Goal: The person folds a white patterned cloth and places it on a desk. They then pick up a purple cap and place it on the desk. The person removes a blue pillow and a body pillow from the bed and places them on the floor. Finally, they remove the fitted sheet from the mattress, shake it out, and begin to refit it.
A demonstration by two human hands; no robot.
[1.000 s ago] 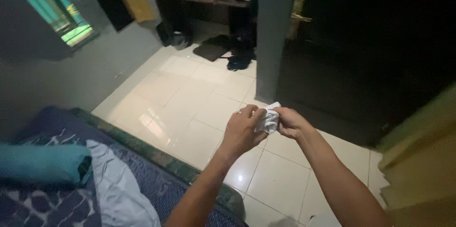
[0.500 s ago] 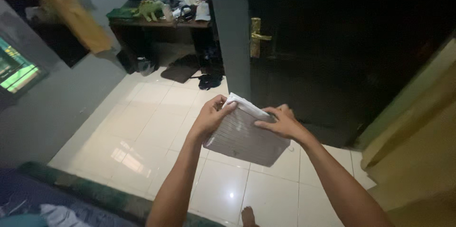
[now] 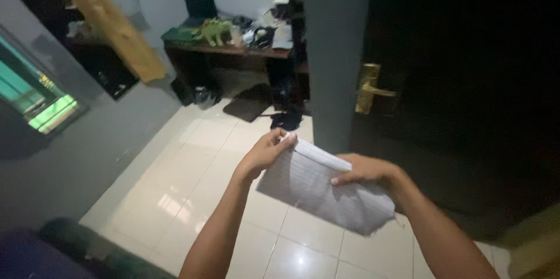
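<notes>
While the light striped cloth [image 3: 324, 188] is hanging spread between both hands out over the white tiled floor [image 3: 192, 185], it is looking mostly opened out: its upper edge is running fairly straight from hand to hand, and the body is draping down as one flat sheet. Its lower right corner is still sagging and crumpled, with a frayed-looking edge, so I judge the smoothing unfinished. The left hand [image 3: 265, 155] is pinching the upper left corner between thumb and fingertips, closed tight on the fabric. The right hand [image 3: 370, 173] is gripping the upper edge farther right, fingers curled over it and the thumb on the front face. Both forearms are reaching forward, with the cloth at about chest height in front of the person.

Compared with a second ago, when the cloth was a small white wad squeezed between the two hands, it is now stretched out wide. Against half a second ago, the hands are holding much the same corners, but the right side is dipping lower and wrinkling more. The view is also shifting: the dark door [image 3: 466, 98] with its brass handle [image 3: 370, 89] is sitting closer and more to the right, the cluttered desk [image 3: 233, 45] with a green toy dinosaur [image 3: 213, 31] is staying beyond, and the bedding is almost out of sight.
</notes>
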